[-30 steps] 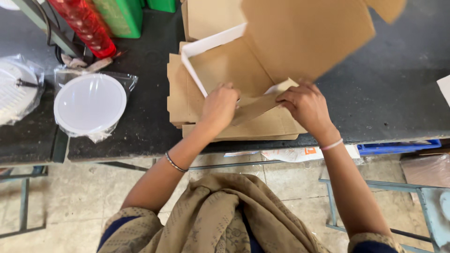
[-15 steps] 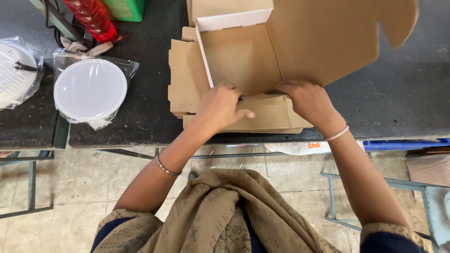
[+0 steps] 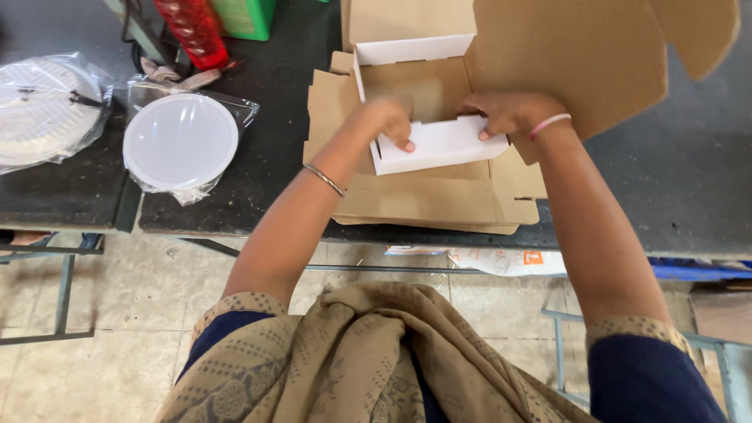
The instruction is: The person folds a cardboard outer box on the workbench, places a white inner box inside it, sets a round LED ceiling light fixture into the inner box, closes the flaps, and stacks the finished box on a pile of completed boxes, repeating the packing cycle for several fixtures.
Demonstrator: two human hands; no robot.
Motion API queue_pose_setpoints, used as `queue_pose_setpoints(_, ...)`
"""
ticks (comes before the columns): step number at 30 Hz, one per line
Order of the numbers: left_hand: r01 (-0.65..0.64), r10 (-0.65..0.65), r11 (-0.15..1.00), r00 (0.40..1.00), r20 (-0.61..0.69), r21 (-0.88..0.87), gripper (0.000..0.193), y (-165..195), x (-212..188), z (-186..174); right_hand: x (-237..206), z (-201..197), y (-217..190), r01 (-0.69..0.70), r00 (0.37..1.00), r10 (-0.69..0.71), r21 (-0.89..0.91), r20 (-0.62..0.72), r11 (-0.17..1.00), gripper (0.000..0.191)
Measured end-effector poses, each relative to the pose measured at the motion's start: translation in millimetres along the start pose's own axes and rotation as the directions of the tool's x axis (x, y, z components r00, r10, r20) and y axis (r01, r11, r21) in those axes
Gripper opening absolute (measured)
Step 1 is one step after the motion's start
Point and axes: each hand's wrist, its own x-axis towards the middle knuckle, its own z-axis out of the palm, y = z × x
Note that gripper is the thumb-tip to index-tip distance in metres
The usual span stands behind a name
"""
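Observation:
A brown cardboard box [image 3: 423, 86] with white outer faces stands half folded on a stack of flat cardboard blanks [image 3: 423, 200] on the dark table [image 3: 689, 196]. Its big lid flap [image 3: 580, 55] rises at the right. My left hand [image 3: 388, 117] grips the left end of the white front wall [image 3: 442, 145], with the thumb on its outside. At the right end of that wall, my right hand [image 3: 505, 113] pinches it, below the lid flap. The wall is folded up towards me.
A round white disc in a clear bag [image 3: 180, 141] lies on the table at the left, with another bagged round item [image 3: 43, 106] further left. A red bottle [image 3: 192, 31] and a green box [image 3: 247, 16] stand at the back. Metal frames [image 3: 63, 298] sit on the tiled floor.
The box's front wall, flat under my hands before, is now folded upright. Both hands moved up onto it, and the view shifted so the table sits lower.

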Motion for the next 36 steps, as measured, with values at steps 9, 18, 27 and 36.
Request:
queue_pose_setpoints(9,-0.128,0.179,0.983,0.831,-0.526,0.132,0.029,40,-65,85,-64,68,-12,0.226,0.891,-0.202,0.01,-0.406,0.974,0.059)
queue_pose_setpoints(18,-0.079,0.13,0.991,0.791,-0.598,0.11,0.025,52,-68,104,-58,96,-25,0.323,0.75,-0.278,-0.035,-0.6,0.946,0.036)
queue_pose_setpoints(27,-0.035,0.049,0.999,0.831,-0.554,0.036,0.02,53,-38,121,0,115,40,0.196,0.934,-0.191,-0.014,-0.303,0.98,0.037)
queue_pose_setpoints(36,-0.398,-0.001,0.855,0.642,-0.767,-0.334,0.061,43,-96,81,4,95,106,0.325,0.69,-0.397,-0.231,-0.605,0.917,0.03)
